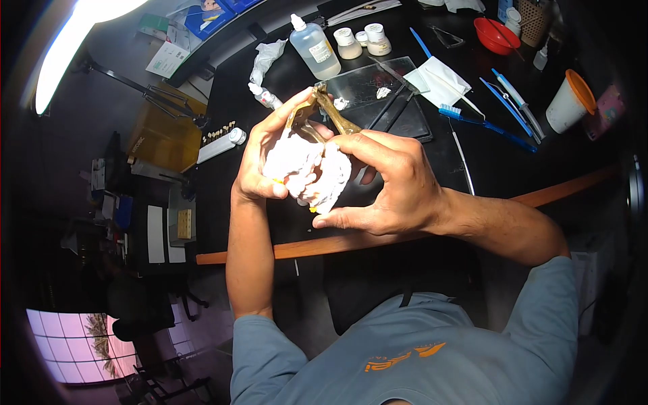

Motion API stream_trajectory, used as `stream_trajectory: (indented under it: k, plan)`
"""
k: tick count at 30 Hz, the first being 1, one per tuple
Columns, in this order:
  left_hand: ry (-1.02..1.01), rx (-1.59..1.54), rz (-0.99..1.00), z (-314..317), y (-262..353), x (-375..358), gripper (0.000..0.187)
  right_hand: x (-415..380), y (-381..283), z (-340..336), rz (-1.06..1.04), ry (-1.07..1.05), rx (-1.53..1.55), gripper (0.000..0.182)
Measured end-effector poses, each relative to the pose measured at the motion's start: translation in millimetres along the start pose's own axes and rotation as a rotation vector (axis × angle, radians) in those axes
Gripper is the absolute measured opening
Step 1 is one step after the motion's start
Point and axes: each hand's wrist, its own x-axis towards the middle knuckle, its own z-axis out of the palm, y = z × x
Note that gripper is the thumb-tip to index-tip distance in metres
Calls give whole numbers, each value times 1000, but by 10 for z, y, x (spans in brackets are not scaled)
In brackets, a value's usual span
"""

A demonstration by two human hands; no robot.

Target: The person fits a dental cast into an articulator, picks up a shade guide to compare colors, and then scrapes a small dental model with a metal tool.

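Both my hands grip a brass-coloured dental articulator point(342, 122) with white plaster casts point(295, 156) mounted on it, held up over the dark worktop. My left hand point(255, 164) wraps the left side, its thumb low on the cast and its fingers up by the metal frame. On the other side, my right hand point(398, 177) has its fingertips at the upper edge and its thumb at the lower tip. The casts stand partly apart, with a gap between them. Bright light washes out their detail, and some yellow shows at the lower edges.
Behind the hands stand a clear bottle point(315, 48) and small jars point(375, 40). A dark tile point(408, 121) bears pliers-like tools. To the right lie a blue toothbrush point(486, 123), several instruments, a red bowl point(497, 36) and a white cup point(565, 106). A wooden edge point(304, 248) borders the table.
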Motion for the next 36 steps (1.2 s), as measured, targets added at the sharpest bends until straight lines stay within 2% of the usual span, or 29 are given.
stream_trajectory:
  k: [8,20,26,36]
  plan:
    - [23,16,-13,32,-7,7,135,16,-27,-47,26,-38,-10,88]
    - [24,13,-13,-8,-22,-16,134,18,-15,-15,42,-21,38,82]
    - [10,27,3,-58,-50,-23,133,31,-14,-22,41,-37,31,86]
    - [51,61,69,-49,-66,-23,133,33,-33,-30,67,-51,80,77]
